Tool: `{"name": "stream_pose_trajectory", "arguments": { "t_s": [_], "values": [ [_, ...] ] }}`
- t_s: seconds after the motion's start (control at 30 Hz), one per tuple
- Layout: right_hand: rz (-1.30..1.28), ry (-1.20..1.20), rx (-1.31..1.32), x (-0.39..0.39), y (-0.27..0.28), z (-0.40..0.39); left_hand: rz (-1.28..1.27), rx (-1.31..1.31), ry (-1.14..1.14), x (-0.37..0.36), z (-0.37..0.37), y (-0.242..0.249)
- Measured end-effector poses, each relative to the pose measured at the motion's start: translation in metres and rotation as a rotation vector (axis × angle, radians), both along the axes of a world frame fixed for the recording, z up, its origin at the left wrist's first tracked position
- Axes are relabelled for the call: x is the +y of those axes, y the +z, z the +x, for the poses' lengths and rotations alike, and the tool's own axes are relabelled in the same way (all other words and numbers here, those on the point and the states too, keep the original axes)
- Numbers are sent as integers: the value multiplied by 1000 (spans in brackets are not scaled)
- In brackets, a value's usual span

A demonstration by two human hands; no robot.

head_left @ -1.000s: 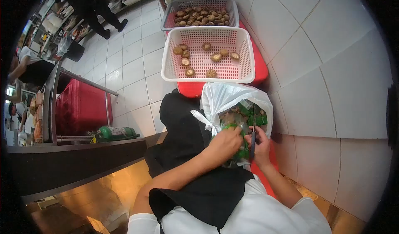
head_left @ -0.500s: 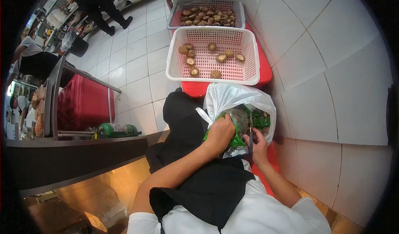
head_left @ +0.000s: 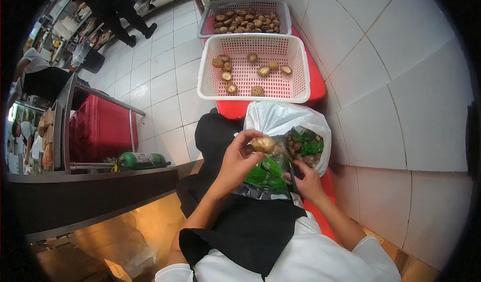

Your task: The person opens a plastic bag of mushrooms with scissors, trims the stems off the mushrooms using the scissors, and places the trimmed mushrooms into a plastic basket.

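Note:
My left hand [head_left: 235, 163] pinches a pale brown mushroom [head_left: 262, 145] between thumb and fingers, above my lap. Scissors [head_left: 294, 171] with dark handles are in my right hand [head_left: 308, 183], close to the mushroom; their blades are hard to make out. Beneath my left hand lies a clear plastic bag with green print [head_left: 268, 176]. A white plastic bag [head_left: 268, 115] gapes beside it, with green and brown scraps inside. In front stands a white perforated basket [head_left: 201, 84] with several mushrooms spread over its floor.
A grey basket [head_left: 213, 4] full of mushrooms stands behind the white one, both on a red support [head_left: 316, 79]. White wall tiles [head_left: 371, 136] rise at my right. On the left are a metal-framed cart, a red bin [head_left: 102, 126] and a green cylinder [head_left: 143, 160]. People stand farther off.
My left hand has moved left and turned, and a mushroom now shows in its fingers. The scissors have shifted slightly left and lower. More of the green-printed plastic shows on my lap.

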State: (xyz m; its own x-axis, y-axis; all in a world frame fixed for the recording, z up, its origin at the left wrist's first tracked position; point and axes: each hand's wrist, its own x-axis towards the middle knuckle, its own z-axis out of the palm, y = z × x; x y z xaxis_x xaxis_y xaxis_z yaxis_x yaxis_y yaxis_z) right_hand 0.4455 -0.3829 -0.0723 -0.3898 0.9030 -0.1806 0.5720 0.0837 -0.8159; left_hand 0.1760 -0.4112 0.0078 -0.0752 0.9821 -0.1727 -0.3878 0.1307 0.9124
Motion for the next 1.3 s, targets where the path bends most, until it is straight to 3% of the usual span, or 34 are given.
{"name": "stream_pose_trajectory", "arguments": {
  "t_s": [0.23,0.37,0.67,0.8,0.9,1.1,1.2,1.3],
  "values": [
    [332,-27,-3,-2,24,15,19,-56,-59,25,7,-16],
    [413,36,-64,1,56,14,124,106,19,33,22,-17],
    [665,262,-196,36,87,23,-1,91,-213,47,13,-28],
    [673,306,-231,42,94,25,-47,190,-209,52,21,-30],
    [654,294,-239,41,94,26,85,403,-212,54,25,-21],
    [635,318,-297,37,89,32,25,519,-363,59,35,-16],
    [614,321,-301,29,79,33,26,468,-385,58,47,-32],
    [573,336,-303,22,66,35,116,620,-406,57,48,-43]
  ]
}}
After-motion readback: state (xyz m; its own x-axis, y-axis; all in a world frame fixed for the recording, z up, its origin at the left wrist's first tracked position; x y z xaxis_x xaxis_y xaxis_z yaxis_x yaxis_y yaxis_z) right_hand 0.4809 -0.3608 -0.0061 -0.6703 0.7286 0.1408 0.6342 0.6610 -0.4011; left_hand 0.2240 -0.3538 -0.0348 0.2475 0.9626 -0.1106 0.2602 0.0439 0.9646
